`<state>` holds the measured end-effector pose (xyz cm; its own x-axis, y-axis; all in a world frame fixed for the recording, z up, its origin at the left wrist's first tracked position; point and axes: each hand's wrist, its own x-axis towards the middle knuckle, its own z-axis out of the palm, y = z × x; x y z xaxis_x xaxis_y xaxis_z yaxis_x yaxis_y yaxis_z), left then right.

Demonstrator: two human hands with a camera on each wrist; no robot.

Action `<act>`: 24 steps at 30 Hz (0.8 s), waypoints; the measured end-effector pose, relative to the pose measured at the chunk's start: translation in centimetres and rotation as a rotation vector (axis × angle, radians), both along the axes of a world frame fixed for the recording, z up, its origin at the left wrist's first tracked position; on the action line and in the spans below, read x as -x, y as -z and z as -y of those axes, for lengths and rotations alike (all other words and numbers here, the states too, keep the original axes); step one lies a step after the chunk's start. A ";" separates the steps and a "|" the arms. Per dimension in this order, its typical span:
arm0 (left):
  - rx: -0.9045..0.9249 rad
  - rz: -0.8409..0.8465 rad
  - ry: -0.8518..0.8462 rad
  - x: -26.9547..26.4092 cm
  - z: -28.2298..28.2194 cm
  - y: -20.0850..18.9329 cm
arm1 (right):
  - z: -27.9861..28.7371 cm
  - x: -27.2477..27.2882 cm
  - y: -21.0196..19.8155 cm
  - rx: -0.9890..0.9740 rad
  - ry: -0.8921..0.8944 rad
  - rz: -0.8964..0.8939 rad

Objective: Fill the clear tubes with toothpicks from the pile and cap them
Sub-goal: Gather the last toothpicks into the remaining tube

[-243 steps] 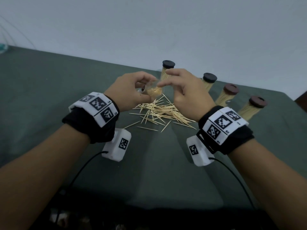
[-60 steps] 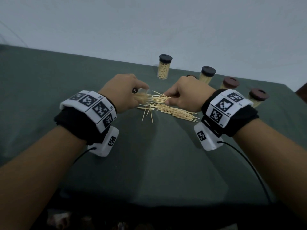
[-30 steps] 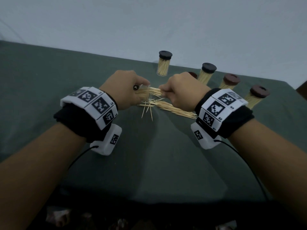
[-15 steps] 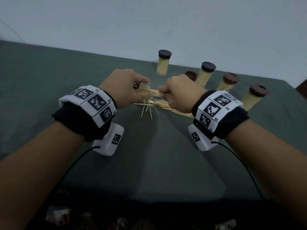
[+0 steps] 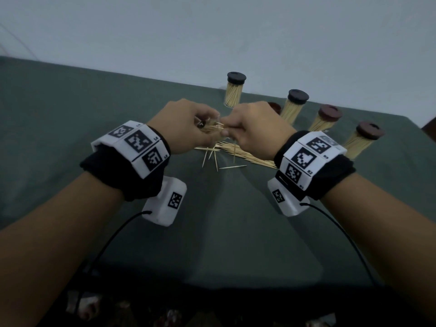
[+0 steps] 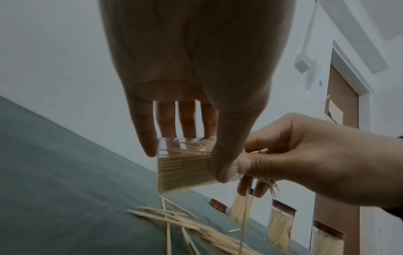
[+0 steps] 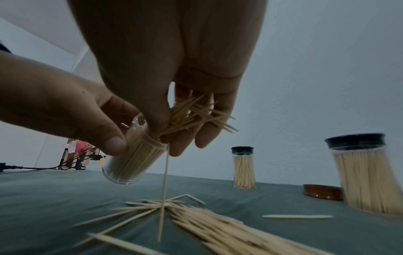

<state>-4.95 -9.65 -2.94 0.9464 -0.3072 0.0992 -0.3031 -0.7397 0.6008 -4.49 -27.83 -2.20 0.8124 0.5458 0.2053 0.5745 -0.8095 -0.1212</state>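
While four capped tubes stand at 1 o'clock, left hand grips the tube, right hand pinching toothpicks into it; pile and cap remain.

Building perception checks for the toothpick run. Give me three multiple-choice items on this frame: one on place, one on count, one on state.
1. Where is the loose brown cap?
A. On the floor
B. On the green cloth, beside a capped tube
C. Stacked on a black cap

2. How many capped tubes stand on the cloth?
A. Two
B. Four
C. Six

3. The clear tube in the left hand is:
A. Capped and upright
B. Open, tilted, partly filled
C. Empty

Key:
1 B: the right wrist view shows it lying on the cloth next to a black-capped tube.
2 B: the head view shows two with black caps and two with brown.
3 B: the right hand pinches a toothpick bundle at its uncapped mouth, with toothpicks already inside.
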 end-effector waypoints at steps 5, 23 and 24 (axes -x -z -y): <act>0.052 -0.038 -0.036 -0.3 0.0 0.2 | 0.6 -0.1 0.4 -0.051 0.004 0.010; 0.075 -0.047 -0.024 -0.3 0.1 0.3 | 0.3 0.4 0.0 -0.147 0.013 -0.004; 0.077 -0.051 -0.022 -0.4 0.0 0.3 | 0.3 0.3 0.1 -0.181 0.013 -0.003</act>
